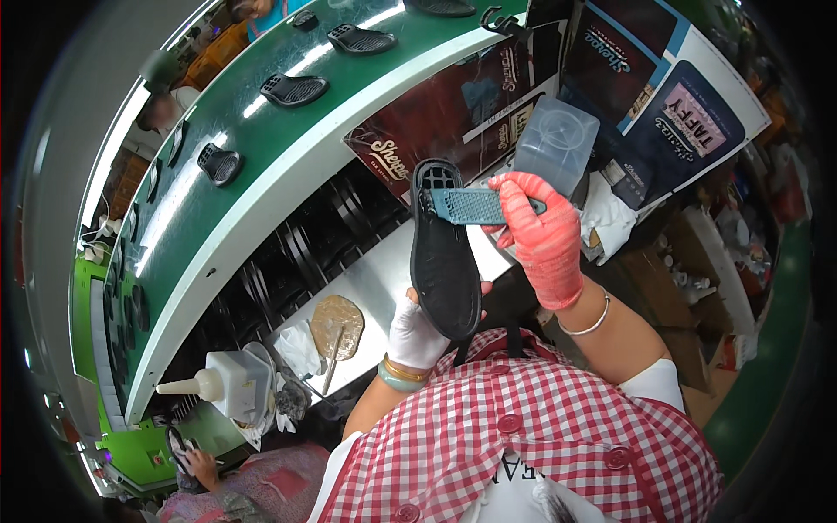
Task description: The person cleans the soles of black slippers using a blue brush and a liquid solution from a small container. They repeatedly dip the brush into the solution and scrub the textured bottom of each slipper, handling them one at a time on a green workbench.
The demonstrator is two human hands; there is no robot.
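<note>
My left hand, in a white glove with bare fingertips, is closed round the lower end of a black shoe sole. The sole stands lengthwise before me, its ribbed, open-celled end pointing away. Pink-red wrapping covers my right hand, whose fingers pinch a flat blue-grey brush-like tool with a dotted face. The tool lies across the upper part of the sole, its far end over the open cells. Whether it presses on the surface, I cannot tell.
Several black soles lie on the curved green conveyor with a white rim. Left of my hands are a white spouted bottle and a brown disc with a stick. A clear plastic container stands at right. Other people work nearby.
</note>
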